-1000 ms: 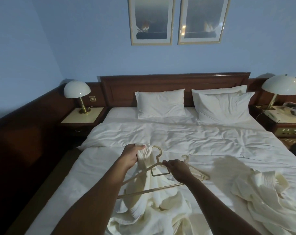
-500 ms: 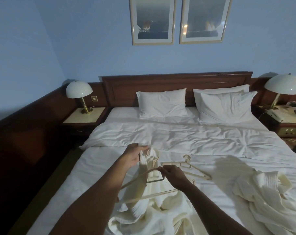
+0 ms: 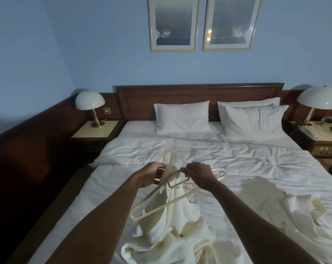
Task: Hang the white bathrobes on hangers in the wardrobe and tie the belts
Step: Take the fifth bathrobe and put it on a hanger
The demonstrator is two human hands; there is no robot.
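A cream-white bathrobe [image 3: 172, 216] hangs from my hands over the bed [image 3: 247, 155], its lower part heaped on the duvet. My left hand [image 3: 150, 175] grips the robe's top edge together with the neck of a beige plastic hanger [image 3: 157, 199], whose hook stands up above my fingers. My right hand [image 3: 198, 175] pinches the hanger's shoulder and the cloth beside it. A second beige hanger [image 3: 219, 173] lies flat on the duvet just behind my right hand. Another white bathrobe [image 3: 302, 223] lies crumpled at the bed's right side.
Pillows [image 3: 182, 116] lean on the wooden headboard. A bedside table with a domed lamp [image 3: 90, 103] stands at the left; another lamp [image 3: 318, 99] and a telephone [image 3: 311, 130] are at the right. No wardrobe is in view.
Both hands have risen and come closer together, lifting the robe and hanger higher. The hanger's hook now stands clear above my left hand. The view has tilted slightly.
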